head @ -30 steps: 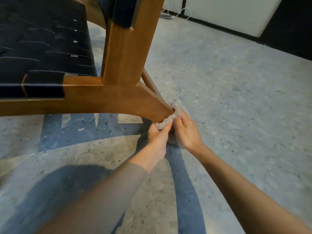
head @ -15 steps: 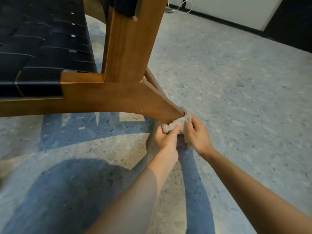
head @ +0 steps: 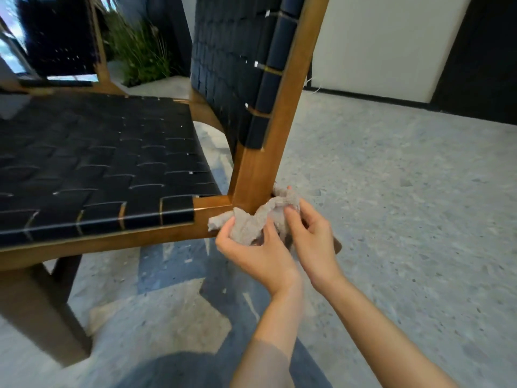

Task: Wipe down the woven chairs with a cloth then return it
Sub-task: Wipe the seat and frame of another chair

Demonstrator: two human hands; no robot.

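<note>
A woven chair (head: 98, 161) with a black strap seat and a brown wooden frame fills the left of the head view. Its back post (head: 268, 152) rises at the middle. A crumpled beige cloth (head: 257, 217) is wrapped against the foot of that post, where it meets the seat rail. My left hand (head: 251, 253) grips the cloth's left part from below. My right hand (head: 310, 236) holds its right part, fingers curled behind the post. Part of the cloth is hidden by my fingers.
A second woven chair (head: 58, 43) stands at the back left, next to a green plant (head: 140, 49). The speckled grey floor (head: 391, 205) stretches to the right up to a white wall (head: 377, 46) with a dark baseboard.
Both hands have carried the cloth up from the lower end of the rear leg to the joint of back post and seat rail. The view has risen, so the chair's back now shows.
</note>
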